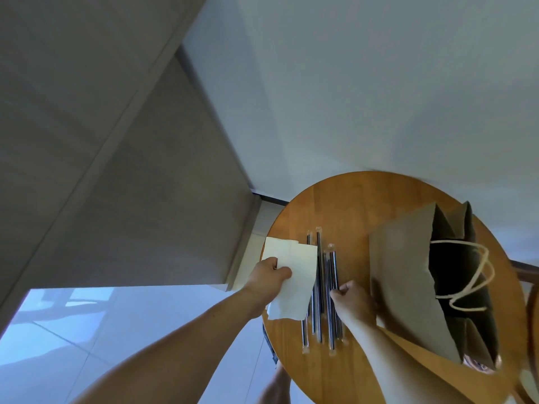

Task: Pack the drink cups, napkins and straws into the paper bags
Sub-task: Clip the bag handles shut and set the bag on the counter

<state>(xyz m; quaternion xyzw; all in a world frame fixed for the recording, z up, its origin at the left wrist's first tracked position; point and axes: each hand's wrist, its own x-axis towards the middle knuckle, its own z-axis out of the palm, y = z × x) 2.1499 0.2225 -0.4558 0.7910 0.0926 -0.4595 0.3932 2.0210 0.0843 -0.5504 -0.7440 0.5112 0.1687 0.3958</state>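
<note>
The left thumb [284, 271] presses down on a napkin [294, 258], the other fingers curled under it, so the left hand [269, 277] pinches the pale cream sheet by its near left edge. The napkin lies over the left side of the straws [320, 322] and hangs partly past the table's rim.

The right fingers [339, 290] are curled onto the right side of the straws, gripping there; how many they hold cannot be told. The right hand [354, 300] sits just beside the bag [402, 272], its wrist against the bag's near face.

The straws are dark, each in a clear wrapper, lying side by side on the wood. The bag lies tilted on the right half of the table, mouth open toward the camera; its side is plain brown paper.

The table [350, 205] is round, of warm brown wood. Below it is a pale tiled floor [145, 330]; beyond it are a white wall [379, 83] and a grey panelled wall [87, 141].
</note>
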